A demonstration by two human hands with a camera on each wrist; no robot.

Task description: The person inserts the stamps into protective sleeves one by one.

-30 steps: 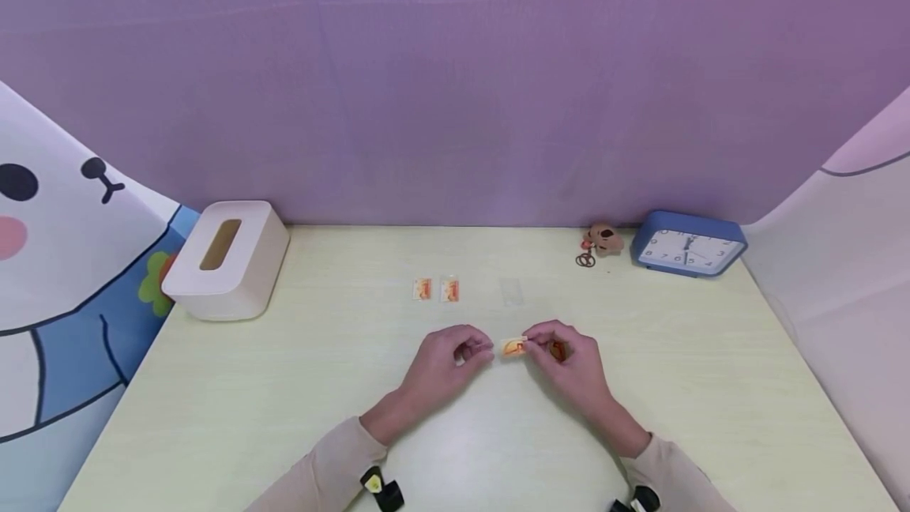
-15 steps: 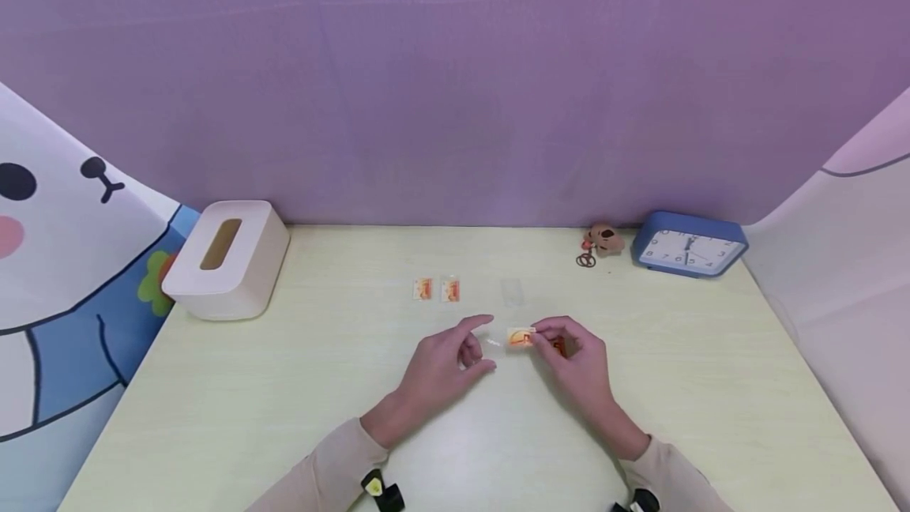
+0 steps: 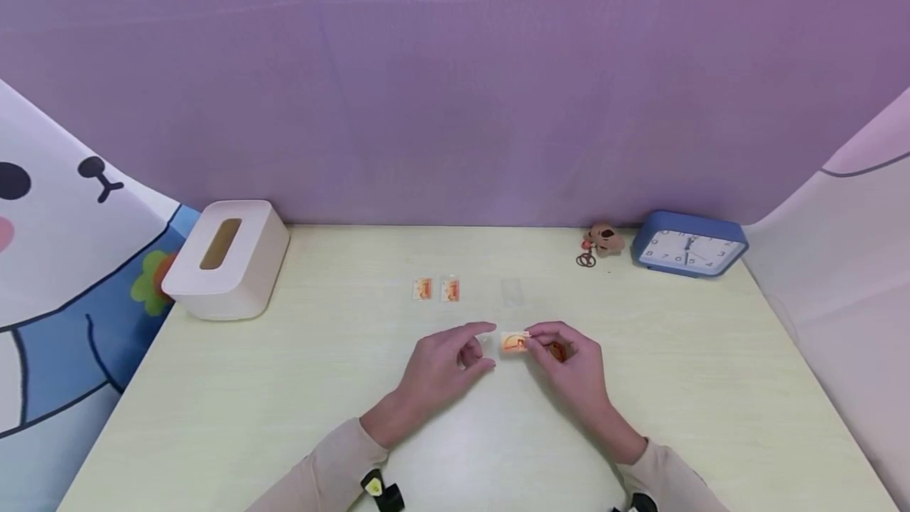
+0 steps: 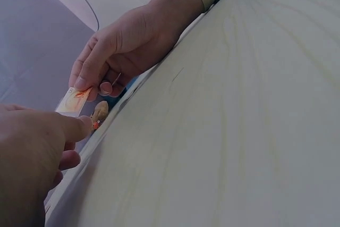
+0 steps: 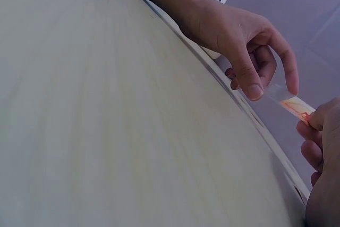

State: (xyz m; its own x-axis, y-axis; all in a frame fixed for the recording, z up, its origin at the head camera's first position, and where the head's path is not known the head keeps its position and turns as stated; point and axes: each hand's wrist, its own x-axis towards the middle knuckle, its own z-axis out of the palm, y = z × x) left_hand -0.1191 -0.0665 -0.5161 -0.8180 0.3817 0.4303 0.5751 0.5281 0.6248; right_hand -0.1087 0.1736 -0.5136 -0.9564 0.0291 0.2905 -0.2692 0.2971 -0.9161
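Note:
In the head view, my right hand [image 3: 572, 358] pinches a small orange-and-white card [image 3: 514, 342] between thumb and index finger. More orange [image 3: 558, 351] shows inside the curl of that hand. My left hand [image 3: 448, 360] faces it from the left, thumb and index finger spread apart. A clear plastic sleeve [image 5: 278, 93] lies at the card's left end, between the left thumb and index finger in the right wrist view. The left index fingertip overlaps the joint of sleeve and card there. From the left wrist, the card [image 4: 73, 101] appears tilted, close to my left thumb.
Two sleeved orange cards, one left [image 3: 423, 289] and one right [image 3: 450, 290], lie beyond my hands on the table [image 3: 355, 275]. Right of them is a clear sleeve [image 3: 512, 291]. A tissue box [image 3: 235, 259], a bear keychain [image 3: 604, 239] and a blue clock [image 3: 688, 245] stand farther out.
My left thumb and index finger have parted from nearly closed. The right hand moved the card slightly up and right, then back down and left toward the left hand.

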